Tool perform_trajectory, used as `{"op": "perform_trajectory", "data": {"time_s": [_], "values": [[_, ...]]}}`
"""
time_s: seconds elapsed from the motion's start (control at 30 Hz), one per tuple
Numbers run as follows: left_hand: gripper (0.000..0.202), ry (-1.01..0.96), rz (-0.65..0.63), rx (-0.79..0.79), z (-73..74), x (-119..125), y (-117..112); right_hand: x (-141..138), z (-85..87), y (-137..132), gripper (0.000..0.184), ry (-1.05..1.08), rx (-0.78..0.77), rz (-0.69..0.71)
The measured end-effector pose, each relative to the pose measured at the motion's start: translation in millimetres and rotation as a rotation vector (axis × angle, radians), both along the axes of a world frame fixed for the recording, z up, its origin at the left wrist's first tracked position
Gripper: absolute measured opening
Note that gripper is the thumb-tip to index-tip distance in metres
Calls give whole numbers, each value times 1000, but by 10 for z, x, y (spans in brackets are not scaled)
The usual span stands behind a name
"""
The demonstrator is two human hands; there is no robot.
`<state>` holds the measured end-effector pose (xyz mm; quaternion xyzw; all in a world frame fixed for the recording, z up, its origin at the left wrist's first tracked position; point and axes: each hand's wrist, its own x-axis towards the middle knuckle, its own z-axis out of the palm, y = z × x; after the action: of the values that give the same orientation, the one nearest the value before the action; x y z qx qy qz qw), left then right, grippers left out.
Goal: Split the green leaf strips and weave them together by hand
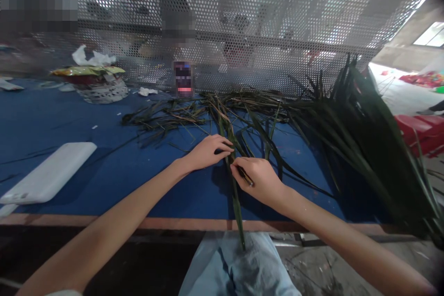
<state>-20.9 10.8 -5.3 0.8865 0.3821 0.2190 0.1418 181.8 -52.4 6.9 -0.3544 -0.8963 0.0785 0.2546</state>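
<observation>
A long green palm-like leaf strip (237, 208) runs over the table's front edge, its lower tip above my lap. My left hand (211, 151) is closed at the fingertips on the upper part of this strip. Just to the right, my right hand (260, 179) grips a slim dark tool with a brassy end (246, 175), its fingertips against the strip. The tool's working tip is hidden by my fingers. Beyond both hands lie loose narrow leaves (169, 114), and dark cut blades (270, 141) spread to the right.
A blue tabletop (114, 185) carries a white power bank (52, 171) at left. Behind it stands a basket (104, 88) topped with wrappers and tissue. A phone (183, 78) leans against the perforated metal screen (222, 14). A large leaf bundle (367, 134) overhangs the right side.
</observation>
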Motion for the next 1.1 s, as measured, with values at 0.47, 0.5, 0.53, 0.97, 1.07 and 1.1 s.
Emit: {"op": "perform_trajectory", "data": {"time_s": [0.47, 0.5, 0.53, 0.97, 1.07, 1.1], "values": [[21, -39, 10, -21, 29, 11, -44, 3, -32, -170, 18, -62, 40, -1], [21, -36, 13, -24, 32, 12, -47, 9, -37, -165, 17, -50, 30, 4], [21, -32, 14, -25, 34, 13, -49, 18, -43, -159, 17, -37, 20, 6], [21, 5, 14, 15, 17, 18, -40, 101, -27, -259, 18, 35, -60, 41], [22, 24, 20, 12, 28, 18, -49, 95, -23, -261, 18, 26, -55, 37], [22, 25, 20, 11, 29, 18, -51, 95, -24, -262, 19, 22, -55, 38]]}}
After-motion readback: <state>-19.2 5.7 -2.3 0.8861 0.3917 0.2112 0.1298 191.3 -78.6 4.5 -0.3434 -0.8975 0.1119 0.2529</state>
